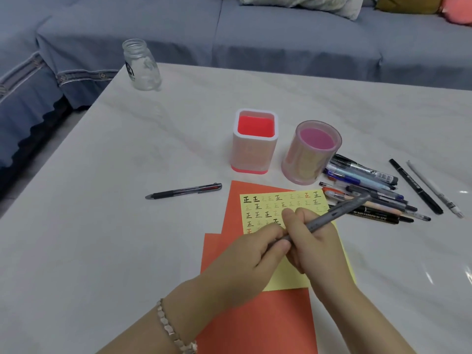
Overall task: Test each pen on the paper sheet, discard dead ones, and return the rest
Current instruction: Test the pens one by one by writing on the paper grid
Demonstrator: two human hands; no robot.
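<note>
Grey pen (342, 209) held in both hands above the yellow paper sheet (270, 208), slanting up to the right. Right hand (314, 241): fingers curled round the barrel's middle. Left hand (255, 254): thumb and fingertips pinch the lower end; tip hidden, contact with the sheet cannot be told. Sheet bears rows of written marks and lies on orange sheets (255, 315). Beyond the fingers stand a square holder (252, 154) and a round holder (309, 159), side by side. Right of the right hand's fingers, a pile of pens (370, 190); well left of the left hand, one black pen (184, 191) on the table (127, 226).
</note>
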